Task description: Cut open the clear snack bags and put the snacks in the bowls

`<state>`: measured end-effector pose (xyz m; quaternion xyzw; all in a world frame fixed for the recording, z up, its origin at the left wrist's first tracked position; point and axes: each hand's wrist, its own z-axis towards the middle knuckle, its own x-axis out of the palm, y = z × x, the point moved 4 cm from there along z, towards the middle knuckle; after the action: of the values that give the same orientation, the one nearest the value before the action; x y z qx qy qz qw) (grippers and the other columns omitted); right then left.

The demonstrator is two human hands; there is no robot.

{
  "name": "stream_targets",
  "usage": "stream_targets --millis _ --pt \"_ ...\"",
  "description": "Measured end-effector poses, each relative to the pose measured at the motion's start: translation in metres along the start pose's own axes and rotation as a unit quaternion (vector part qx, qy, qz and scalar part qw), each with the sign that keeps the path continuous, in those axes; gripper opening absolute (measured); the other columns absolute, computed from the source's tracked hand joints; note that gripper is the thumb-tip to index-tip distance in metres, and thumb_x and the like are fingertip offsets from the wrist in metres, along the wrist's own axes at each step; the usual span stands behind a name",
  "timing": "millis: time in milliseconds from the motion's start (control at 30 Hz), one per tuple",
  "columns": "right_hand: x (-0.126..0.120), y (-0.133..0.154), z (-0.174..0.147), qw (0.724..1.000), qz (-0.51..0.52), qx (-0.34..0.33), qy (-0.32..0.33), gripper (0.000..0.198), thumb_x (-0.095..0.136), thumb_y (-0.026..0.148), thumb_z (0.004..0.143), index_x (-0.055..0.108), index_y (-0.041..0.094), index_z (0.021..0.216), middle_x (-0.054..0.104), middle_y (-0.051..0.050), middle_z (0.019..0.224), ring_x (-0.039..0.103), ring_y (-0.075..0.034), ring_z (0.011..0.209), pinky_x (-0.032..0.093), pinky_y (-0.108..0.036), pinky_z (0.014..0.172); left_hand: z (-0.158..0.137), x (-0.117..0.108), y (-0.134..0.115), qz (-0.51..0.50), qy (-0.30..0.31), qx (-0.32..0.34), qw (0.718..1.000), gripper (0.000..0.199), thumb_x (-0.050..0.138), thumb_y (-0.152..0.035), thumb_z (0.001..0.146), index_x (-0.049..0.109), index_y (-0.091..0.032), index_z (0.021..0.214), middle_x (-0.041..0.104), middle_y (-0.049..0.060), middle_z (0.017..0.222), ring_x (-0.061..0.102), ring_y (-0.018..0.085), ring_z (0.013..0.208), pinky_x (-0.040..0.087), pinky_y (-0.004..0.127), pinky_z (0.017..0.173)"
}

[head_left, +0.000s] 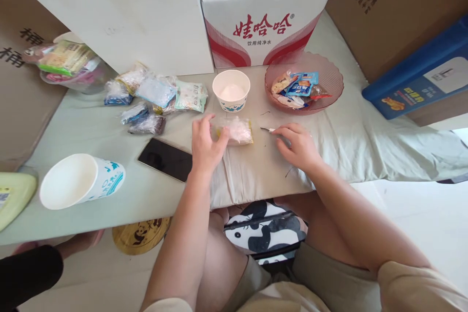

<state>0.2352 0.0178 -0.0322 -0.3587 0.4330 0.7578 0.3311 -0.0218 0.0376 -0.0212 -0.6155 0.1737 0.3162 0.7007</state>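
Note:
My right hand (298,144) is closed round a small knife (269,129), its short blade pointing left just over the cloth. Most of the handle is hidden under my fingers; the bit that shows is white. To its left lies a clear plastic snack packet (239,131) with yellowish crimped ends and pale contents. My left hand (206,144) is at the packet's left end, thumb overlapping it and fingers apart. Whether the thumb presses on it, I cannot tell. Right behind the packet stands a white paper bowl (231,90) with a blue pattern.
A pink bowl (331,80) holds several snack packets. More wrapped packets (155,92) are heaped on the left, near a phone (166,158) and a tipped paper cup (82,180). White boxes (120,29) line the back. A blue box (420,78) leans at right.

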Motion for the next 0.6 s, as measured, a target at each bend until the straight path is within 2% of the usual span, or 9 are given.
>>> stream_targets --millis 67,133,233,300,367,467,533,600 --pt "0.0 0.001 0.0 1.0 -0.001 -0.003 -0.006 0.023 0.052 0.022 0.088 0.071 0.022 0.1 0.072 -0.01 0.099 0.066 -0.029 0.094 0.053 -0.045 0.083 -0.003 0.004 -0.002 -0.017 0.044 0.06 0.997 0.062 0.074 -0.043 0.073 0.06 -0.02 0.128 0.057 0.013 0.122 0.058 0.028 0.115 0.048 0.043 0.099" --pt "0.002 0.003 0.0 1.0 0.015 -0.008 0.0 0.022 0.052 0.021 0.088 0.07 0.023 0.1 0.071 -0.01 0.099 0.067 -0.028 0.093 0.053 -0.044 0.084 -0.007 0.011 -0.004 -0.032 0.105 0.086 0.99 0.053 0.077 -0.038 0.07 0.065 -0.021 0.119 0.057 0.012 0.124 0.057 0.027 0.117 0.047 0.043 0.103" --pt "0.006 0.011 -0.001 0.997 0.064 -0.033 0.022 0.023 0.054 0.022 0.088 0.067 0.022 0.107 0.07 -0.011 0.111 0.066 -0.028 0.103 0.053 -0.045 0.091 -0.012 0.017 -0.007 -0.123 0.164 0.053 0.977 0.024 0.066 -0.035 0.081 0.068 -0.019 0.098 0.066 0.008 0.107 0.064 0.021 0.098 0.052 0.037 0.09" --pt "0.009 0.02 -0.001 0.992 0.099 -0.059 0.042 0.03 0.058 0.026 0.087 0.064 0.022 0.117 0.067 -0.013 0.122 0.064 -0.029 0.113 0.051 -0.047 0.096 -0.012 0.019 -0.01 -0.225 0.18 0.01 0.958 0.021 0.062 -0.039 0.085 0.066 -0.018 0.09 0.069 0.006 0.093 0.064 0.018 0.085 0.052 0.032 0.08" --pt "0.01 0.027 -0.001 0.986 0.129 -0.082 0.062 0.035 0.061 0.027 0.087 0.061 0.021 0.122 0.068 -0.013 0.122 0.064 -0.029 0.112 0.051 -0.046 0.096 -0.011 0.019 -0.012 -0.311 0.168 -0.033 0.935 0.023 0.064 -0.041 0.083 0.065 -0.018 0.087 0.068 0.003 0.083 0.063 0.016 0.079 0.051 0.028 0.074" --pt "0.006 0.029 0.0 0.981 0.163 -0.088 0.063 0.021 0.055 0.021 0.088 0.064 0.023 0.107 0.071 -0.008 0.103 0.067 -0.025 0.098 0.053 -0.041 0.087 -0.006 0.015 -0.008 -0.369 0.102 -0.097 0.919 0.018 0.068 -0.035 0.078 0.062 -0.019 0.082 0.063 -0.001 0.073 0.057 0.011 0.067 0.045 0.022 0.063" --pt "0.0 0.024 0.001 0.984 0.166 -0.055 0.033 0.016 0.052 0.017 0.086 0.064 0.023 0.094 0.07 -0.007 0.096 0.067 -0.023 0.093 0.053 -0.039 0.084 -0.003 0.012 -0.001 -0.37 0.05 -0.141 0.917 0.011 0.065 -0.028 0.077 0.059 -0.02 0.079 0.061 -0.003 0.07 0.055 0.01 0.063 0.043 0.021 0.059" --pt "-0.006 0.015 0.002 0.989 0.15 0.007 -0.007 0.014 0.051 0.017 0.084 0.062 0.024 0.088 0.069 -0.006 0.092 0.066 -0.023 0.089 0.053 -0.038 0.081 -0.001 0.008 0.006 -0.354 0.004 -0.18 0.918 0.009 0.06 -0.02 0.074 0.057 -0.021 0.083 0.061 -0.003 0.072 0.055 0.01 0.063 0.042 0.02 0.056"
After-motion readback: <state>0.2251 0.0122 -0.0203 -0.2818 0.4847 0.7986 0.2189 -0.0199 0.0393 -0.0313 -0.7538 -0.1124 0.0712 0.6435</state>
